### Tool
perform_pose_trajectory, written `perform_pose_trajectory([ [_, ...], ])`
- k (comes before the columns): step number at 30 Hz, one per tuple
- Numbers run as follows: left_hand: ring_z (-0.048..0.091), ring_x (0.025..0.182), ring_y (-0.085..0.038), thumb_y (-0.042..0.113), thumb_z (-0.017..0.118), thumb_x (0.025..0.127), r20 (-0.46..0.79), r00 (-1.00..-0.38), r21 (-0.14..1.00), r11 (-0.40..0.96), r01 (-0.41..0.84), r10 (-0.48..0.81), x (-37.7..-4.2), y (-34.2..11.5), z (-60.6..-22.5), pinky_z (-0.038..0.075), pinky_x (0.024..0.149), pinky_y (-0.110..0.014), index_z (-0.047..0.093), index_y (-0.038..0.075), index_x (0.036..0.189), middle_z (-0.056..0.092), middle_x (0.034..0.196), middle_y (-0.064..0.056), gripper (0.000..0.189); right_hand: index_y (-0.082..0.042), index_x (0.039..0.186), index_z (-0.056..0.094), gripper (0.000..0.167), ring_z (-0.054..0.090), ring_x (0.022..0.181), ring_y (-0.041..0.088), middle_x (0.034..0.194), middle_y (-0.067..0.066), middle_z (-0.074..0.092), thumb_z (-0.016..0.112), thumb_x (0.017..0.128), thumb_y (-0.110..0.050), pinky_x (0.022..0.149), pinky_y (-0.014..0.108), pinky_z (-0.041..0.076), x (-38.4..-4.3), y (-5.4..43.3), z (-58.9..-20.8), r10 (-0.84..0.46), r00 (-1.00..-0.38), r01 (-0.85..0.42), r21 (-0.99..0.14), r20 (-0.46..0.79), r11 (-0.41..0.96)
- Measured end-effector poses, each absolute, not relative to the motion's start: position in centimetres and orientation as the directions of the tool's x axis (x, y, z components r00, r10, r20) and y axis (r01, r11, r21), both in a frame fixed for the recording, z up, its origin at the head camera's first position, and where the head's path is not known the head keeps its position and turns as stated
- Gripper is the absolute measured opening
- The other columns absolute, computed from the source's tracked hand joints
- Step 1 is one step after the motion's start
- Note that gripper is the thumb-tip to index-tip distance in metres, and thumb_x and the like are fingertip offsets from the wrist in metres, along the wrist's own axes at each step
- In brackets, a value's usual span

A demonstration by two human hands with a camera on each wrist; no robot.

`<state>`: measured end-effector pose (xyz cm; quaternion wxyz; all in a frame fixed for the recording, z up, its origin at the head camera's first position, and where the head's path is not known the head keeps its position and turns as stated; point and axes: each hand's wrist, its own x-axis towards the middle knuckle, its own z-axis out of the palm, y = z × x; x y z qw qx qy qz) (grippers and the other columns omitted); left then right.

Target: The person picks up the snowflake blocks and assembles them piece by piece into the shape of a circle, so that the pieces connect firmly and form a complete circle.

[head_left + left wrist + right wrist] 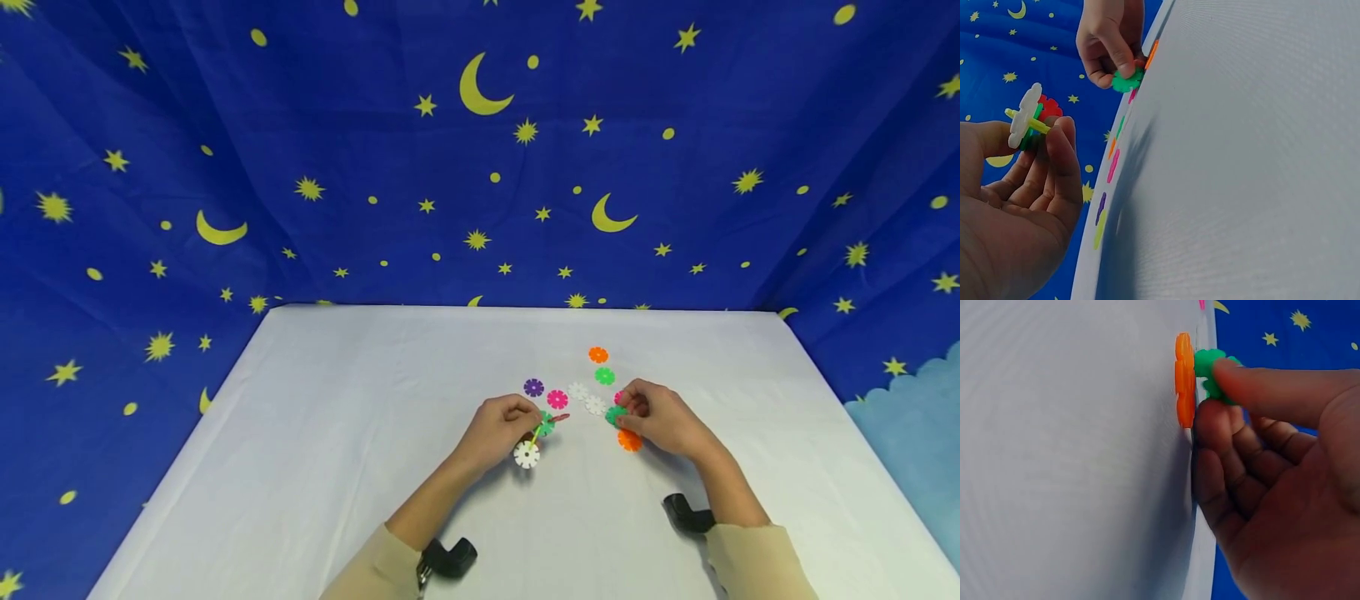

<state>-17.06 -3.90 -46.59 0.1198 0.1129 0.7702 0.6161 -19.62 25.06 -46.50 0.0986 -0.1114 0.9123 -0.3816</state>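
My left hand grips a small cluster of interlocking notched plastic discs. In it a white disc faces the camera, joined to a yellow disc seen edge-on, with a green disc and a red disc behind. To the right, my right hand pinches a single green disc between thumb and fingers. Just beside it an orange disc lies on the table, and a pink disc is partly covered by the fingers.
Beyond the hands on the white-covered table lie loose discs: purple, pink, two white, green and orange. A yellow disc shows in the left wrist view. A blue star-patterned curtain stands behind.
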Motion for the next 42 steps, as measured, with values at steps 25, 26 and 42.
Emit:
perform_pose_trajectory([
  [25, 0.061, 0.071, -0.014, 0.02, 0.062, 0.094, -0.048, -0.958, 0.972, 0.236, 0.021, 0.284, -16.7, -3.6, -46.1, 0.05, 0.066, -0.03, 0.069, 0.008, 0.094, 0.068, 0.078, -0.001, 0.014, 0.0, 0.111, 0.06, 0.031, 0.064, 0.085, 0.04, 0.096, 0.018, 0.066, 0.07, 0.089, -0.019, 0.075, 0.042, 0.056, -19.0, 22.4, -45.6, -0.31, -0.946, 0.004, -0.958, -0.097, 0.287],
  [26, 0.061, 0.071, -0.014, 0.021, 0.062, 0.094, -0.047, -0.957, 0.972, 0.233, 0.022, 0.287, -16.8, -3.6, -46.2, 0.05, 0.066, -0.03, 0.069, 0.009, 0.094, 0.068, 0.077, -0.001, 0.014, 0.0, 0.112, 0.06, 0.031, 0.063, 0.085, 0.041, 0.096, 0.018, 0.065, 0.07, 0.089, -0.019, 0.076, 0.042, 0.056, -18.9, 22.3, -45.6, -0.317, -0.944, -0.001, -0.958, -0.094, 0.285],
  [42, 0.061, 0.069, -0.014, 0.02, 0.062, 0.093, -0.035, -0.952, 0.972, 0.232, 0.038, 0.303, -16.9, -3.6, -46.3, 0.05, 0.064, -0.03, 0.069, 0.009, 0.092, 0.067, 0.075, 0.001, 0.013, 0.004, 0.116, 0.061, 0.035, 0.061, 0.081, 0.046, 0.098, 0.019, 0.066, 0.067, 0.091, -0.019, 0.072, 0.046, 0.055, -18.6, 21.2, -45.7, -0.384, -0.921, -0.033, -0.973, -0.059, 0.229],
])
